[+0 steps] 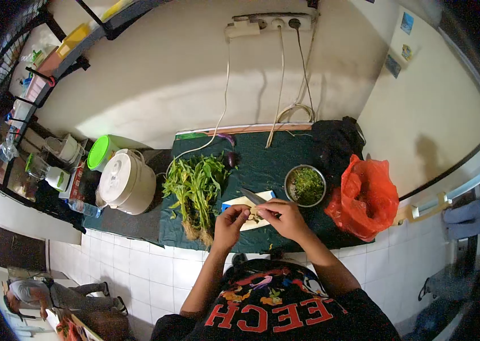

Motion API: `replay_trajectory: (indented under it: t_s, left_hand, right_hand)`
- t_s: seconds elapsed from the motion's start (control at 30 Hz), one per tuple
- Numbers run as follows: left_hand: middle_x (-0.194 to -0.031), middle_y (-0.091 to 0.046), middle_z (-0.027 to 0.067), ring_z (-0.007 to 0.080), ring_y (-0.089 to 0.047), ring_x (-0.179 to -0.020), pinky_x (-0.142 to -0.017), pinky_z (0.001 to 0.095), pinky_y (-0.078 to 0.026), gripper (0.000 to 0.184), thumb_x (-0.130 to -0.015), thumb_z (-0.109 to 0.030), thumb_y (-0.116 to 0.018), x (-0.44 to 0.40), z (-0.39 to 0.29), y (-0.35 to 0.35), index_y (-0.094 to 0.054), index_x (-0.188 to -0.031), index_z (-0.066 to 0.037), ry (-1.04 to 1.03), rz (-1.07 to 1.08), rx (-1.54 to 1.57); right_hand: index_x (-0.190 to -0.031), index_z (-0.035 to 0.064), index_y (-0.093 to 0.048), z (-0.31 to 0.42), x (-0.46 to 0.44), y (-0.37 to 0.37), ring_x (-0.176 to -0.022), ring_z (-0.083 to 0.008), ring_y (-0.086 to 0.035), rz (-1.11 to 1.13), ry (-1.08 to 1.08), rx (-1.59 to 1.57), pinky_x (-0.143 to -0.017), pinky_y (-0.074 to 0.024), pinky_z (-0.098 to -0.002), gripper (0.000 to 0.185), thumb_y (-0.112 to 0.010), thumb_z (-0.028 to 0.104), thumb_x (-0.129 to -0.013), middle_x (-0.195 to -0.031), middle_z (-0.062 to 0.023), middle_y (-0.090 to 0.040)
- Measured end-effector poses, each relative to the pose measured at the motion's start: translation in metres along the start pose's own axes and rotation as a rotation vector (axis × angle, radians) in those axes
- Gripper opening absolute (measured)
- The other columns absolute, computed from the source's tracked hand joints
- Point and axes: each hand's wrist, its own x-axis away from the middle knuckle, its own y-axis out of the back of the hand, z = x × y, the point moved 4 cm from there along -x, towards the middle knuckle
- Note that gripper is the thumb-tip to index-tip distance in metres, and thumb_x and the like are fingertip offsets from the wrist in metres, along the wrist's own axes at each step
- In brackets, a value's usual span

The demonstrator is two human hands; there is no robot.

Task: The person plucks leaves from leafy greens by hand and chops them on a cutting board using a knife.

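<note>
Above a small white cutting board with a blue edge, my two hands are close together. My left hand is closed, thumb and fingers pinched at a small pale piece that is too small to name. From the other side, my right hand pinches at the same spot. A knife lies at the board's far edge, blade pointing away to the left; whether its handle touches my right hand I cannot tell. Small pale-brown bits are on the board under my fingers.
Left of the board lie leafy greens with roots, with an eggplant behind. A metal bowl of chopped greens and a red plastic bag stand right. Further left is a white rice cooker. Another person bends at lower left.
</note>
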Motion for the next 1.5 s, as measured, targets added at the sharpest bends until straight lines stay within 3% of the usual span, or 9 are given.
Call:
replay_trajectory:
  t_s: [0.13,0.3,0.47,0.67,0.93,1.1,1.17,1.27,1.5]
  left_hand:
    - [-0.093,-0.067,0.0022,0.0082,-0.059,-0.084,-0.077,0.0235,-0.048,0.017,-0.09,-0.008,-0.068,-0.002,-0.026,0.0,-0.065,-0.104,0.001,-0.06,-0.098,0.128]
    - [-0.094,-0.069,0.0056,0.0109,-0.063,-0.084,-0.077,0.0251,-0.051,0.021,-0.09,-0.008,-0.069,0.001,-0.056,-0.006,-0.065,-0.107,0.003,-0.121,-0.094,0.064]
    - [-0.095,-0.069,0.0076,0.0125,-0.064,-0.086,-0.077,0.0268,-0.051,0.029,-0.092,-0.013,-0.067,0.006,-0.083,-0.011,-0.063,-0.114,0.006,-0.132,0.055,0.088]
    - [-0.097,-0.069,0.0073,0.0126,-0.064,-0.087,-0.079,0.0268,-0.052,0.032,-0.092,-0.018,-0.068,0.002,-0.085,-0.003,-0.064,-0.115,0.004,-0.125,-0.088,0.164]
    - [-0.094,-0.067,0.0022,0.0105,-0.06,-0.087,-0.08,0.0254,-0.049,0.024,-0.092,-0.017,-0.068,0.003,-0.079,0.02,-0.066,-0.108,0.001,0.0,-0.024,0.258]
    - [-0.095,-0.068,0.0059,0.0159,-0.064,-0.091,-0.083,0.0303,-0.05,0.023,-0.091,-0.012,-0.067,0.006,-0.098,0.026,-0.065,-0.11,0.002,-0.14,-0.058,0.146]
    - [-0.097,-0.069,0.0112,0.0197,-0.066,-0.092,-0.081,0.0326,-0.052,0.024,-0.088,-0.009,-0.069,0.017,-0.135,0.032,-0.066,-0.109,0.001,-0.373,-0.186,-0.411]
    - [-0.097,-0.069,0.0143,0.0216,-0.067,-0.09,-0.078,0.033,-0.053,0.022,-0.086,-0.007,-0.07,0.021,-0.151,0.038,-0.068,-0.106,0.001,-0.52,-0.148,-0.519]
    - [-0.092,-0.071,0.0109,0.0169,-0.067,-0.084,-0.077,0.0296,-0.052,0.017,-0.086,-0.007,-0.071,0.012,-0.132,0.049,-0.069,-0.101,0.001,-0.329,-0.164,-0.455]
  right_hand:
    - [-0.11,-0.0015,-0.068,0.002,-0.004,0.003,-0.066,-0.0076,-0.057,-0.033,-0.093,-0.21,-0.058,-0.0472,-0.0249,0.02,-0.06,0.009,-0.094,-0.081,-0.0065,-0.065]
    - [-0.11,-0.0023,-0.068,0.012,-0.014,0.005,-0.068,-0.0054,-0.053,-0.245,-0.237,-0.5,-0.062,-0.044,-0.0203,0.021,-0.061,0.01,-0.094,-0.082,-0.0018,-0.065]
    - [-0.111,0.0038,-0.07,0.048,-0.024,0.018,-0.071,-0.009,-0.06,-0.315,-0.172,-0.321,-0.064,-0.0475,-0.0237,0.022,-0.066,0.013,-0.092,-0.084,-0.0024,-0.067]
    - [-0.116,0.0086,-0.068,0.057,-0.019,0.0,-0.084,-0.0284,-0.064,-0.348,0.136,0.288,-0.073,-0.0519,-0.0362,0.029,-0.066,0.006,-0.087,-0.1,-0.0133,-0.064]
    - [-0.11,0.0033,-0.069,0.062,-0.024,-0.022,-0.077,-0.0179,-0.062,-0.399,0.061,-0.032,-0.066,-0.0489,-0.0281,0.022,-0.065,0.005,-0.089,-0.093,-0.0107,-0.064]
    - [-0.101,0.0021,-0.072,0.059,-0.035,-0.015,-0.072,-0.0125,-0.059,-0.422,-0.021,-0.164,-0.063,-0.0468,-0.0243,0.016,-0.069,0.005,-0.086,-0.088,-0.0077,-0.065]
    - [-0.1,0.0021,-0.072,0.069,-0.038,-0.012,-0.072,-0.013,-0.059,-0.406,0.013,-0.115,-0.063,-0.0471,-0.0246,0.015,-0.069,0.004,-0.086,-0.089,-0.0079,-0.066]
    - [-0.1,0.0023,-0.072,0.074,-0.041,-0.018,-0.072,-0.0139,-0.06,-0.373,0.091,-0.049,-0.063,-0.0476,-0.0255,0.015,-0.068,0.005,-0.086,-0.09,-0.0085,-0.066]
    - [-0.1,0.0057,-0.071,0.082,-0.048,-0.025,-0.071,-0.0176,-0.061,-0.39,0.088,-0.062,-0.061,-0.0466,-0.0282,0.015,-0.069,0.009,-0.086,-0.089,-0.008,-0.067]
